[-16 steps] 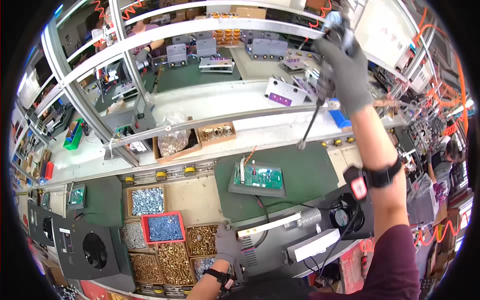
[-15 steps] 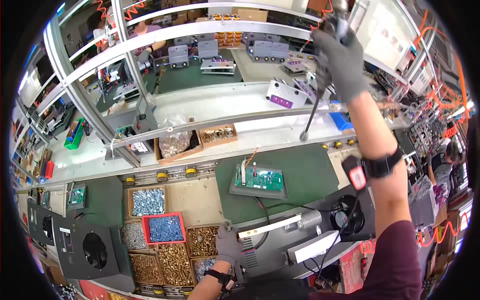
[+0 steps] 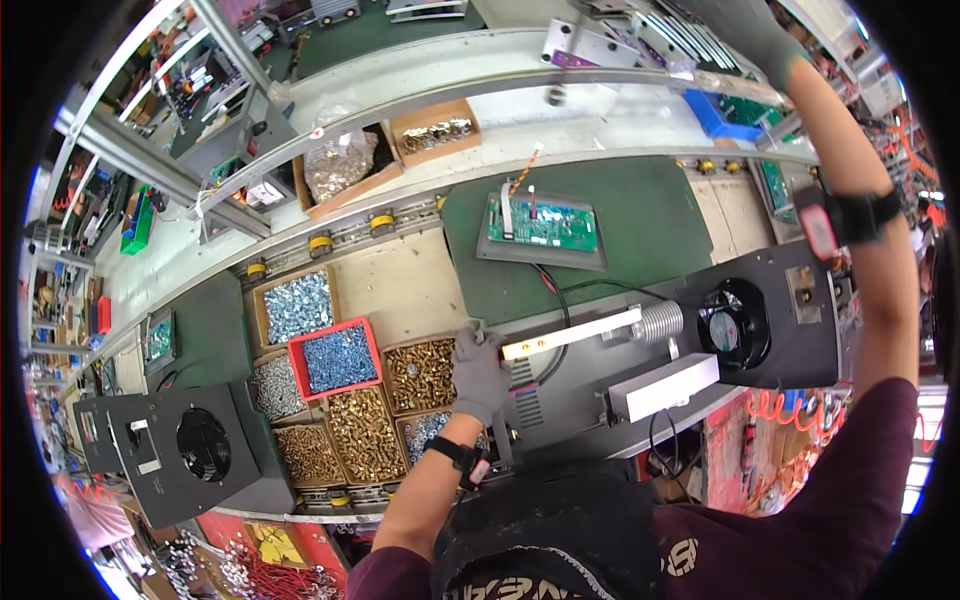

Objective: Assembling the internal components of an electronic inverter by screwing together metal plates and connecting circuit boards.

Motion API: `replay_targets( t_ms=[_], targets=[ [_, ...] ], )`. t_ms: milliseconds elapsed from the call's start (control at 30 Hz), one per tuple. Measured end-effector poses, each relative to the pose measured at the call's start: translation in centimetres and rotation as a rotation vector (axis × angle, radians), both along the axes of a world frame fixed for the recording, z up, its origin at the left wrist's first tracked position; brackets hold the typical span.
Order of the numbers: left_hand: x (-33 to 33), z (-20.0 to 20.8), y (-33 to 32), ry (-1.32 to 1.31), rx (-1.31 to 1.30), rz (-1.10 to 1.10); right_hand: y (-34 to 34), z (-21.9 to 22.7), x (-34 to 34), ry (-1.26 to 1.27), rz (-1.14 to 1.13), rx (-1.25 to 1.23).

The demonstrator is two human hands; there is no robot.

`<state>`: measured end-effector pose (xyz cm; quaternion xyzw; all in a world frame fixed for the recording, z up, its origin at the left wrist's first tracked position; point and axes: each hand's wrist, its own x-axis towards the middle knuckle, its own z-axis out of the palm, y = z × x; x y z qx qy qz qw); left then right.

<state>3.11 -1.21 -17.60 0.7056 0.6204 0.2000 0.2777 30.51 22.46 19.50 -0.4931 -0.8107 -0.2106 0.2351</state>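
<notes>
My left hand [image 3: 480, 376], in a grey glove, curls its fingers over the left end of a dark grey metal panel [image 3: 590, 395]. The panel carries a black round fan [image 3: 732, 325], a white bar [image 3: 570, 334], a ribbed metal coil [image 3: 660, 322] and a white box-shaped part [image 3: 664, 388]. Up at the top right, my gloved right hand [image 3: 745, 35] is blurred and cut off by the picture's edge, so its fingers are hidden. A thin driver shaft [image 3: 566, 62] points down to the left of it; its upper end is out of sight.
Boxes of brass screws [image 3: 365, 435] and a red tray [image 3: 337, 358] of bluish screws stand left of my left hand. Behind the panel lies a green circuit board [image 3: 545, 225] on a green mat. An aluminium rail [image 3: 430, 105] crosses above. A second fan panel [image 3: 190, 450] lies left.
My right hand has risen up and right, out toward the picture's edge; the driver shaft is farther from it. The view has tilted downward. My left hand stays at the panel's end.
</notes>
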Motion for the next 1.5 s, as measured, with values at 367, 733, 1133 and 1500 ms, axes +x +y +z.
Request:
replay_targets(
  t_ms=[367,733,1133,1500],
  targets=[
    [5.4,2.2,13.6,0.638,0.083,-0.366,-27.3,-4.3,18.7,-0.731,-0.26,-0.79],
    [6.1,3.3,9.2,0.187,-0.028,-0.045,-36.0,-6.4,20.6,-0.659,0.254,-0.508],
    [9.5,0.3,18.4,-0.827,-0.815,0.499,-44.9,-6.1,21.4,-0.407,0.055,-0.596],
    [8.2,0.1,22.4,-1.109,-0.439,0.499,-46.3,-7.1,21.7,-0.419,-0.151,-0.702]
  ],
)
